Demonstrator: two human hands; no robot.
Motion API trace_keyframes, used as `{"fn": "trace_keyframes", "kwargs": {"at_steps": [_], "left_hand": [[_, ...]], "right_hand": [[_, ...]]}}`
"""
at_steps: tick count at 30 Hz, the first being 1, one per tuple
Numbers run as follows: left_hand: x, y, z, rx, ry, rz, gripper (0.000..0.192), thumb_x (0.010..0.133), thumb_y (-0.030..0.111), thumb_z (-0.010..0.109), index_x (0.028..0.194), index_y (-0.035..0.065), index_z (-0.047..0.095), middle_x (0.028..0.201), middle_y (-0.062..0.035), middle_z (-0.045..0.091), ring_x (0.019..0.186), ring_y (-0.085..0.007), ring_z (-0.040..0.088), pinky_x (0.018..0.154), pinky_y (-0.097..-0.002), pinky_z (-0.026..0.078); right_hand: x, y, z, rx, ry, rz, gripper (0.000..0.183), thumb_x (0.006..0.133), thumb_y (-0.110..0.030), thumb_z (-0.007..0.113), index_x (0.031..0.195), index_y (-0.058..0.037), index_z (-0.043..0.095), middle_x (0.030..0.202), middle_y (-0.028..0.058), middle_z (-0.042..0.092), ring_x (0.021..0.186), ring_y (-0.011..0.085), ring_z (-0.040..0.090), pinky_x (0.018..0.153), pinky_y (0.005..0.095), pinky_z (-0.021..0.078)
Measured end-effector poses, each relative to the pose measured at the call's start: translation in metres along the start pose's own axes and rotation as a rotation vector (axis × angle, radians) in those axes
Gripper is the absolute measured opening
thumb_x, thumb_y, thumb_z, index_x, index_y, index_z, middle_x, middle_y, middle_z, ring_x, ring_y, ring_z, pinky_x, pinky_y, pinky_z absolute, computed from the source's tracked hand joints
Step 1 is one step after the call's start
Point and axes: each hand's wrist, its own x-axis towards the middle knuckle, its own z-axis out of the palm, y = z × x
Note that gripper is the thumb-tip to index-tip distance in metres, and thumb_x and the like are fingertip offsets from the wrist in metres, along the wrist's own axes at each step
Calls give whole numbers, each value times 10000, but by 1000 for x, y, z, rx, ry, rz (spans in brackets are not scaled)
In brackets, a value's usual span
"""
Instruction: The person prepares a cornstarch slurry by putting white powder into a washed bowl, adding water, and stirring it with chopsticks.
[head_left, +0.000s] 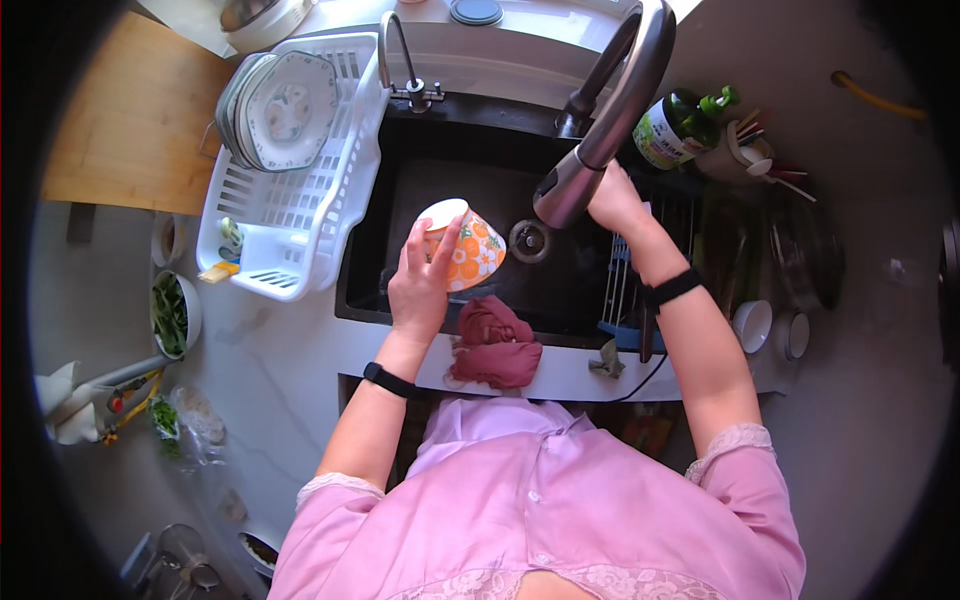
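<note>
My left hand grips a white bowl with an orange flower pattern. The bowl is tipped on its side above the dark sink, left of the drain. My right hand is behind the metal pull-down faucet, at the sink's right side. The faucet head hides part of that hand, so whether it holds anything cannot be seen. Beneath the hand, a rack with blue ends spans the sink. A bunched dusky-red cloth lies on the front edge of the sink counter.
A white dish rack with several plates stands to the left, beside a wooden board. At the right are a green pump bottle, a utensil holder and a small white bowl. Leafy greens fill a bowl at left.
</note>
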Motion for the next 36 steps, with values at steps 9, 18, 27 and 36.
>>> {"fn": "trace_keyframes", "kwargs": {"at_steps": [9, 18, 27, 36], "left_hand": [[-38, -10, -10, -6, 118, 148, 649, 756, 14, 661, 1307, 348, 579, 1263, -96, 438, 1182, -307, 559, 746, -326, 588], [-151, 36, -52, -263, 162, -329, 749, 790, -38, 570, 1436, 297, 396, 1324, -143, 417, 1169, -359, 548, 809, -409, 557], [-306, 48, -90, -1931, 662, -1348, 598, 710, -64, 468, 1293, 67, 471, 1132, -164, 609, 983, -338, 668, 823, -428, 606], [-525, 17, -149, -1818, 1364, -1422, 424, 837, -70, 476, 1251, -135, 412, 1169, -290, 560, 1019, -449, 625, 908, -464, 589]], "right_hand": [[-111, -40, 25, -240, -615, -7, 523, 859, -385, 675, 1336, -203, 565, 1518, 190, 333, 1411, 458, 241, 1120, 623, 181], [-237, -83, 39, -689, -607, -196, 601, 785, -248, 753, 1349, -205, 552, 1569, 157, 235, 1426, 432, 219, 1105, 635, 211], [-314, -86, 14, -149, -763, -266, 554, 843, -224, 708, 1363, -143, 535, 1496, 182, 393, 1437, 391, 244, 1150, 547, 184], [-349, -87, 31, -710, -286, -513, 511, 836, -253, 706, 1308, -110, 573, 1414, 195, 473, 1280, 349, 465, 1043, 469, 368]]}}
